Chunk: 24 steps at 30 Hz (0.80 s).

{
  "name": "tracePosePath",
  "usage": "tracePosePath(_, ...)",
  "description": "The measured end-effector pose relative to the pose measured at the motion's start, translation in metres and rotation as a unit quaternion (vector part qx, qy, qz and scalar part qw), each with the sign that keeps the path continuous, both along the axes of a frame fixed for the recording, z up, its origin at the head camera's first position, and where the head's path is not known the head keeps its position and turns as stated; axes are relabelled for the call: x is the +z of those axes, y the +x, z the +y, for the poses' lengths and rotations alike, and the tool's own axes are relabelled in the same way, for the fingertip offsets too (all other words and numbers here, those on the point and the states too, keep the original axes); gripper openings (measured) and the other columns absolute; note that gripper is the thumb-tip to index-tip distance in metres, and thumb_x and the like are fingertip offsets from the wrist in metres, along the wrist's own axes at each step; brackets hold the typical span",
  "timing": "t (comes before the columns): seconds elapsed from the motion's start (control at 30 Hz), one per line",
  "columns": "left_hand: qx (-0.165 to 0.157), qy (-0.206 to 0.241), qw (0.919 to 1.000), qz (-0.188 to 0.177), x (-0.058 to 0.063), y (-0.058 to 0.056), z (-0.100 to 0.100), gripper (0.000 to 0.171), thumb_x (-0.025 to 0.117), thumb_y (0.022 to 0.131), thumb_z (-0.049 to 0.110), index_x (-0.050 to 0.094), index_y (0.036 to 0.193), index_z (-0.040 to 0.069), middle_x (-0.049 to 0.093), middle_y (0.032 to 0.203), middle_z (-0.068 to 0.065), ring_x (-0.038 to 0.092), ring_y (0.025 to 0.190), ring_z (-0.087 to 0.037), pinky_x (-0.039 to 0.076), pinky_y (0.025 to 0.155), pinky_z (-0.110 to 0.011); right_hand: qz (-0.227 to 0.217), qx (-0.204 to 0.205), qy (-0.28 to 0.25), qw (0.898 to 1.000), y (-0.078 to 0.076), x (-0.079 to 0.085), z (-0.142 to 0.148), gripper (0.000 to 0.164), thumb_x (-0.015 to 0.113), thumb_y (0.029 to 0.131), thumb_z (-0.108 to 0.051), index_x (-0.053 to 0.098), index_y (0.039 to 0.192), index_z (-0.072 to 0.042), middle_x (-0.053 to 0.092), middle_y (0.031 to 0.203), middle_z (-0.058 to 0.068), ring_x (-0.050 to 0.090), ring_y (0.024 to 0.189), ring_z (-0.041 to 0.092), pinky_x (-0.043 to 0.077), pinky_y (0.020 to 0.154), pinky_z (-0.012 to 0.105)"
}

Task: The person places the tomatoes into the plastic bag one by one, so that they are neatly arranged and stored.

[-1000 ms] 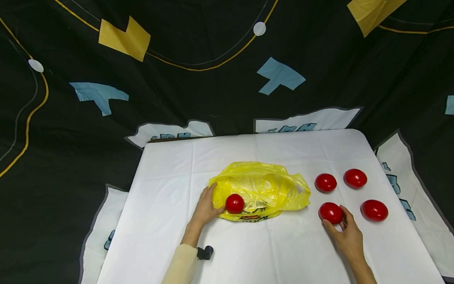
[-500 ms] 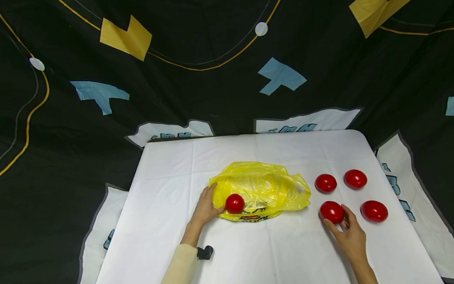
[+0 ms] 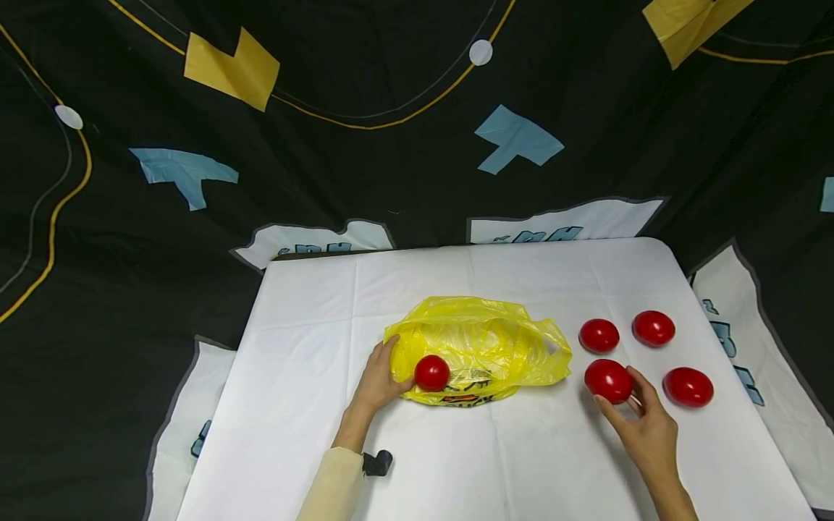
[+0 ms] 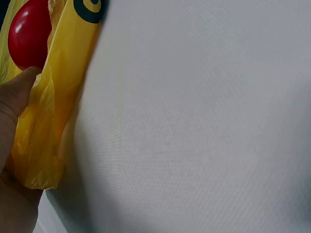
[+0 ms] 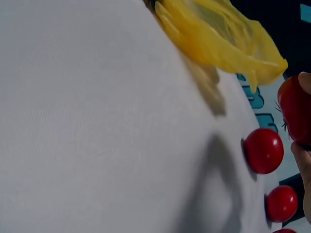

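In the head view, my left hand (image 3: 378,380) holds the left end of a crumpled yellow plastic bag (image 3: 498,344). A red tomato (image 3: 431,373) sits among the bag's folds beside my left thumb; in the left wrist view, yellow film shows on both sides of that tomato (image 4: 29,36). Over on the right, my right hand (image 3: 645,430) pinches another tomato (image 3: 608,381) between thumb and fingers. This tomato (image 5: 294,109) is held off the cloth in the right wrist view, and a green stem end shows on it.
Three more tomatoes lie near the right hand: one behind (image 3: 599,336), one at the back right (image 3: 654,328) and one to the right (image 3: 688,387). A white cloth covers the table (image 3: 306,311). A dark patterned curtain (image 3: 391,166) hangs behind.
The right hand has raised the pinched tomato from the cloth and moved it slightly away from me. The left hand and the bag have stayed put.
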<state>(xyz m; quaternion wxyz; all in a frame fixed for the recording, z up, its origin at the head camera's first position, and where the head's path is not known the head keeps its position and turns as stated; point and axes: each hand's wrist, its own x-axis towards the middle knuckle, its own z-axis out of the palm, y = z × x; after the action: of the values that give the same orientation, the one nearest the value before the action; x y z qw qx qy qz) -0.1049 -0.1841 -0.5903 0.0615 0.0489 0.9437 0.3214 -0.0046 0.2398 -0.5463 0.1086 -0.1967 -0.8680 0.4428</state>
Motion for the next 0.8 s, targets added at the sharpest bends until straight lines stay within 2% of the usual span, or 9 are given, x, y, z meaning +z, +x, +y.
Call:
tracePosePath(0.07, 0.001, 0.003, 1.0, -0.002, 0.001, 0.0, 0.0, 0.095, 0.082, 0.071, 0.026, 0.028, 0.148, 0.01, 0.031, 0.147, -0.018, 0.034, 0.132, -0.034, 0.033, 0.106, -0.048, 0.006, 0.0, -0.004, 1.0, 0.0, 0.003, -0.004, 0.078, 0.082, 0.074, -0.024, 0.044, 0.142, -0.014, 0.052, 0.136, 0.01, 0.051, 0.121, 0.024, 0.037, 0.094, 0.011)
tracePosePath(0.17, 0.001, 0.009, 1.0, -0.001, 0.002, 0.001, 0.001, 0.095, 0.082, 0.071, 0.025, 0.028, 0.148, 0.01, 0.031, 0.147, -0.018, 0.034, 0.132, -0.034, 0.033, 0.106, -0.048, 0.026, 0.007, -0.009, 1.0, -0.001, 0.005, -0.009, 0.078, 0.084, 0.072, -0.02, 0.047, 0.14, -0.014, 0.055, 0.133, 0.009, 0.051, 0.115, 0.002, 0.037, 0.088, 0.004)
tracePosePath(0.23, 0.001, 0.011, 0.9999, 0.002, 0.002, 0.001, 0.001, 0.094, 0.082, 0.071, 0.025, 0.028, 0.147, 0.01, 0.032, 0.146, -0.019, 0.035, 0.131, -0.035, 0.034, 0.105, -0.049, 0.044, 0.018, -0.014, 0.999, -0.001, 0.004, -0.013, 0.078, 0.085, 0.07, -0.016, 0.049, 0.138, -0.013, 0.057, 0.13, 0.01, 0.049, 0.108, -0.009, 0.037, 0.085, 0.002)
tracePosePath(0.3, 0.001, 0.01, 1.0, 0.002, 0.001, 0.0, 0.001, 0.094, 0.082, 0.071, 0.026, 0.029, 0.147, 0.01, 0.032, 0.146, -0.018, 0.035, 0.131, -0.035, 0.034, 0.106, -0.049, 0.065, 0.031, -0.018, 0.997, -0.002, 0.003, -0.016, 0.078, 0.086, 0.068, -0.012, 0.05, 0.137, -0.011, 0.058, 0.128, 0.01, 0.046, 0.104, -0.015, 0.038, 0.084, 0.002)
tracePosePath(0.5, -0.001, 0.008, 1.0, 0.002, 0.0, 0.0, 0.001, 0.095, 0.082, 0.071, 0.027, 0.029, 0.147, 0.01, 0.032, 0.147, -0.018, 0.034, 0.132, -0.034, 0.033, 0.106, -0.048, 0.108, 0.054, -0.021, 0.992, -0.004, 0.0, -0.02, 0.079, 0.086, 0.064, -0.004, 0.052, 0.135, -0.009, 0.06, 0.124, 0.014, 0.049, 0.104, -0.013, 0.04, 0.083, 0.003)
tracePosePath(0.8, 0.001, 0.012, 0.9999, 0.001, 0.002, 0.001, 0.001, 0.096, 0.083, 0.07, 0.026, 0.029, 0.148, 0.01, 0.031, 0.147, -0.019, 0.034, 0.132, -0.034, 0.032, 0.107, -0.048, 0.119, 0.073, -0.012, 0.99, -0.01, 0.004, -0.025, 0.077, 0.087, 0.064, -0.004, 0.053, 0.132, -0.003, 0.058, 0.128, 0.012, 0.049, 0.104, -0.012, 0.04, 0.083, 0.003)
